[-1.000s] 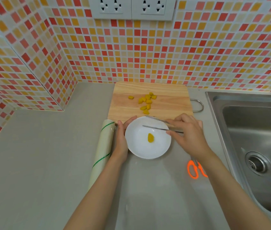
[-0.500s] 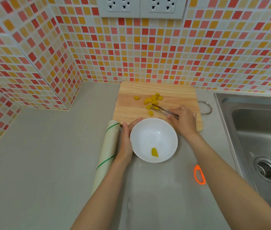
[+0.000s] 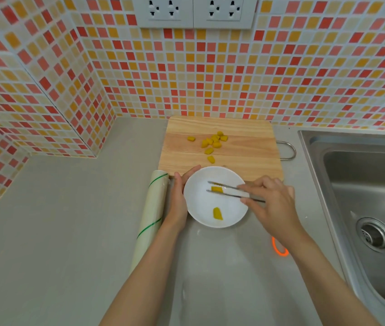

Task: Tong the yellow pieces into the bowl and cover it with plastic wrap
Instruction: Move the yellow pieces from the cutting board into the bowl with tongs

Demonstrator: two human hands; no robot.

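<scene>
The right hand [image 3: 272, 203] clamps metal tongs [image 3: 231, 192] on a yellow piece [image 3: 216, 189] over the white bowl [image 3: 236, 214]; left-hand fingers [image 3: 188, 172] curl on its rim. The pieces look soft and slippery (pinch mid-body, gently); more wait on the cutting board [image 3: 245, 147] toward the surface's back edge.

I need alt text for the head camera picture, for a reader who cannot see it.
The right hand holds metal tongs gripping a yellow piece over a round white bowl, steadied by the left hand; one piece lies inside. More pieces wait on the wooden cutting board.
</scene>
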